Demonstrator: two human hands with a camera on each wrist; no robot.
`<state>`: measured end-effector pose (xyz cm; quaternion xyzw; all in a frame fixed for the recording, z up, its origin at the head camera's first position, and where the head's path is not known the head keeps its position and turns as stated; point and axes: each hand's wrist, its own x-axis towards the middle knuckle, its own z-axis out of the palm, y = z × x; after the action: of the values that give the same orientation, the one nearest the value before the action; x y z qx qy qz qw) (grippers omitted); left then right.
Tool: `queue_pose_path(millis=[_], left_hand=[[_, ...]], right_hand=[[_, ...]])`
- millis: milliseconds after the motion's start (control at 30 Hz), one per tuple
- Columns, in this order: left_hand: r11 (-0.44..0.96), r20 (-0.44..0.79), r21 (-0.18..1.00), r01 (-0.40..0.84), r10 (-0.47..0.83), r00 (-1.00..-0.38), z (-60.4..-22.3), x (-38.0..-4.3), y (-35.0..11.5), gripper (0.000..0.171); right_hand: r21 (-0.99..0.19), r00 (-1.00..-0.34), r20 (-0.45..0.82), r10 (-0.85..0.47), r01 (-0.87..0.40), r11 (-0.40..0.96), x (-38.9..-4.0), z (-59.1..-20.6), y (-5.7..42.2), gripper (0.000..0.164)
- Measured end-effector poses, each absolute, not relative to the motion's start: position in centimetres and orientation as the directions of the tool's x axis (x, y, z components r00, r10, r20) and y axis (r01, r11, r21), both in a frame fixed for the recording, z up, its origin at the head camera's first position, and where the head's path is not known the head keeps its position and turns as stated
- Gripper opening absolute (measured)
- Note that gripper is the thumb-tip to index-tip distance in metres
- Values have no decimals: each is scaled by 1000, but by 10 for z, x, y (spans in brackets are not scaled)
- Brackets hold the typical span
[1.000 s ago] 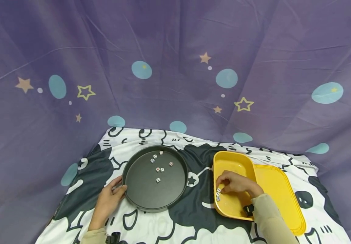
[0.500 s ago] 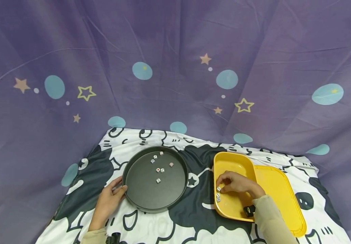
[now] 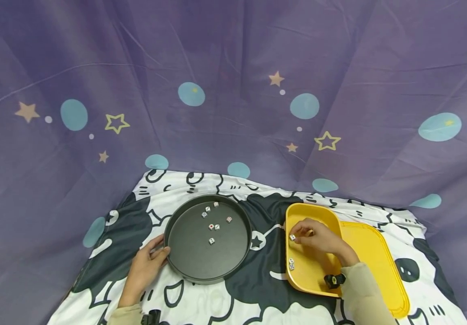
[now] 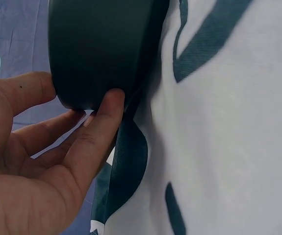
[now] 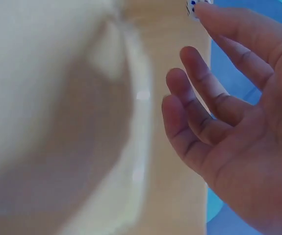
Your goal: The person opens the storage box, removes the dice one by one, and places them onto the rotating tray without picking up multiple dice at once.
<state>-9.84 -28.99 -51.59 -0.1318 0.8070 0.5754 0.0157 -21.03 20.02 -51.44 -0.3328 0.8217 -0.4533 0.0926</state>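
A round black pan (image 3: 201, 266) lies on the cloth with several white dice in it, one of them a die (image 3: 211, 241) near its middle. My left hand (image 3: 145, 266) holds the pan's left side, thumb at the rim and fingers against the outer wall (image 4: 96, 54). Over the yellow plastic box (image 3: 312, 282), my right hand (image 3: 322, 237) pinches a die (image 3: 292, 237) between thumb and forefinger. In the right wrist view only part of this die (image 5: 193, 7) shows at the top edge. Two other dice (image 3: 291, 264) lie in the box by its left wall.
A yellow lid (image 3: 373, 262) lies to the right of the box and partly under the right forearm. The patterned black and white cloth (image 3: 274, 311) has folds. A purple curtain (image 3: 233, 126) hangs behind.
My right hand has moved up and away from the two dice, carrying a die along the box's left wall. The left hand and the pan stay in place.
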Motion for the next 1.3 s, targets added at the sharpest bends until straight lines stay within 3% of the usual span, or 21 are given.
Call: queue_pose_path(millis=[367, 533, 767, 1300], left_hand=[[304, -177, 924, -231, -194, -965, -516, -98, -290, 51], [301, -174, 926, -227, -194, -966, -517, -99, -290, 51], [295, -174, 929, -225, -187, -967, -518, -99, -291, 51], [266, -182, 936, -228, -189, -965, -519, -98, -293, 52]], right_hand=[[-786, -824, 111, -555, -414, 458, -212, -473, 170, 17], [-811, -821, 106, -561, -398, 429, -207, -438, 144, 18], [-825, -806, 119, -580, -405, 394, -230, -448, 122, 17], [-819, -756, 204, -622, -479, 314, -248, -445, 41, 19]])
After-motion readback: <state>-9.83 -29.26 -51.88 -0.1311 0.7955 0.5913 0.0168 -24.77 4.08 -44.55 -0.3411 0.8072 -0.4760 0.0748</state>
